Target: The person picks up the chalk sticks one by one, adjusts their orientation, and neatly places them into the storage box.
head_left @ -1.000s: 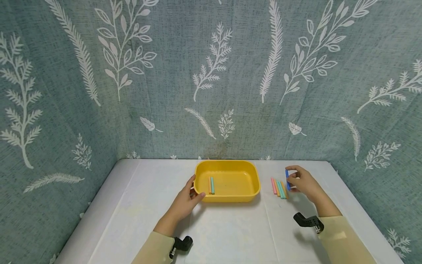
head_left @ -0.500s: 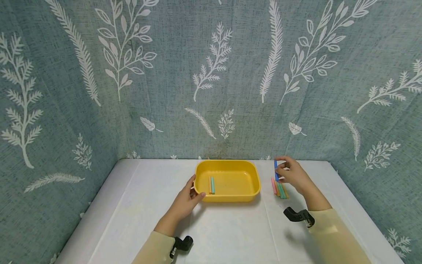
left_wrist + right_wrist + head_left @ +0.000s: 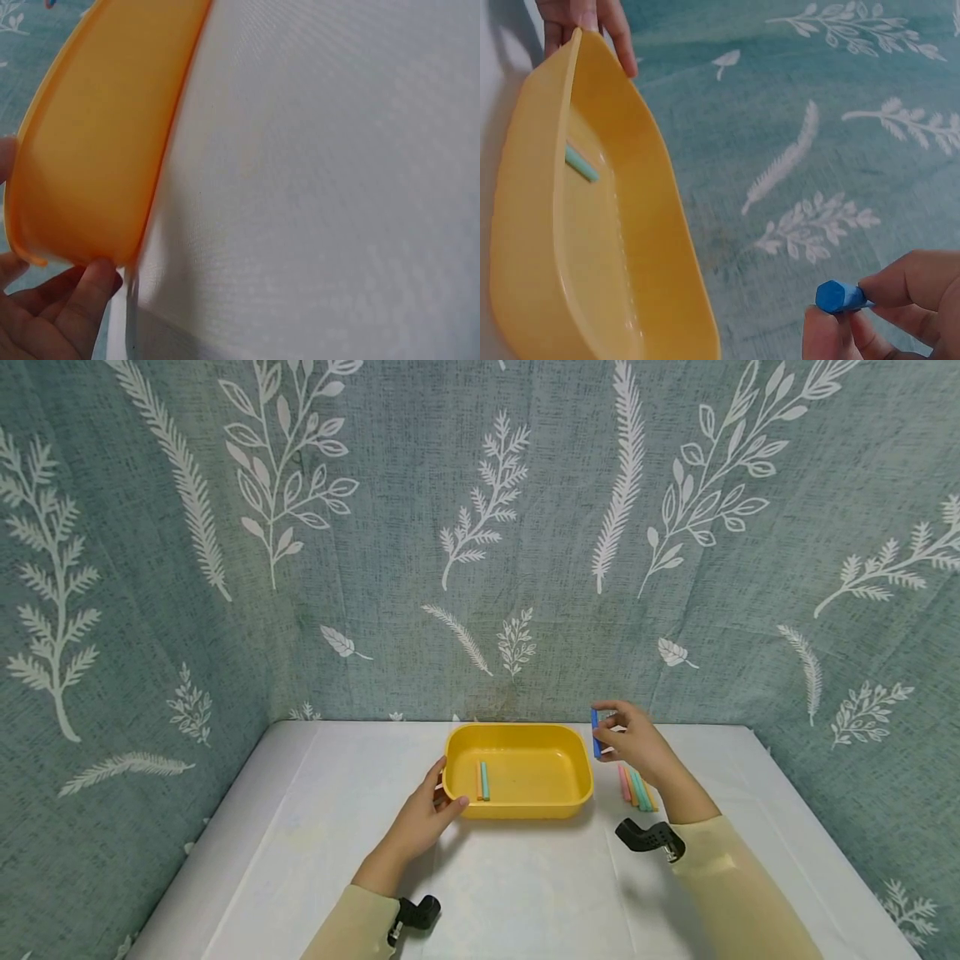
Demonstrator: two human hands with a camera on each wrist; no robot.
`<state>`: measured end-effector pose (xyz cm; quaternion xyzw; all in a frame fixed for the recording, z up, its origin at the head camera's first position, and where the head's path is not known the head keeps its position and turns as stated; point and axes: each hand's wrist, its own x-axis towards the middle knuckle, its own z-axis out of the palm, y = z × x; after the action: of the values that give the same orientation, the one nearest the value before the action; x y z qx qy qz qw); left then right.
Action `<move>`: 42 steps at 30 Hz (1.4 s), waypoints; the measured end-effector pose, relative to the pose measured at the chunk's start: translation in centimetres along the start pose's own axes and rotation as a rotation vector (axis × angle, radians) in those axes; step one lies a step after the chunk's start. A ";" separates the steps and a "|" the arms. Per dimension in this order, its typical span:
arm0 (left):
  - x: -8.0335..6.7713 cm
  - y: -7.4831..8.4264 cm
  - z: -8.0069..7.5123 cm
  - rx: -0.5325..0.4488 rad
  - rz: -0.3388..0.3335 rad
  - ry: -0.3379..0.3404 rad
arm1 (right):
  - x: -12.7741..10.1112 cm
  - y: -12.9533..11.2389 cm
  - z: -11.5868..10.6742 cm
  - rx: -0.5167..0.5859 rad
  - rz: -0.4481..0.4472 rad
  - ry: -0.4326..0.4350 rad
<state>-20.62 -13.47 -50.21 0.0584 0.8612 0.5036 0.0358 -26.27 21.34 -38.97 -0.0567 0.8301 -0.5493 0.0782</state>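
Observation:
In the head view my right hand (image 3: 636, 742) pinches a blue chalk stick (image 3: 596, 733) between thumb and fingers, raised near the right end of a yellow tray (image 3: 525, 812). Its six-sided end (image 3: 830, 297) faces the camera in the right wrist view. My left hand (image 3: 422, 820) grips the tray's left end, with the thumb at the front corner and the fingers around the side. An orange chalk stick (image 3: 478, 781) and a green chalk stick (image 3: 485, 781) lie side by side in the tray's left part.
Right of the tray, several chalk sticks (image 3: 639, 789) in pink, orange, green and yellow lie in a row on the white tabletop (image 3: 525, 885). Behind the table hangs a leaf-patterned green cloth (image 3: 390, 527), which also lines both sides.
My right hand has carried the blue chalk stick leftward and a little up, from beside the row toward the tray. The left hand and the tray have stayed in place.

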 end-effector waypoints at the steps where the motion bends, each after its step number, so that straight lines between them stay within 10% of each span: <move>1: 0.0 0.0 0.0 0.001 0.002 0.000 | 0.1 -0.1 0.2 0.003 -0.002 -0.001; 42: -0.2 0.0 -0.2 -0.016 0.042 -0.009 | 4.4 0.6 10.9 0.149 0.094 -0.123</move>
<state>-20.44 -13.63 -50.11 0.0786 0.8556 0.5107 0.0294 -28.53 10.95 -43.99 -0.0456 0.7822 -0.6007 0.1588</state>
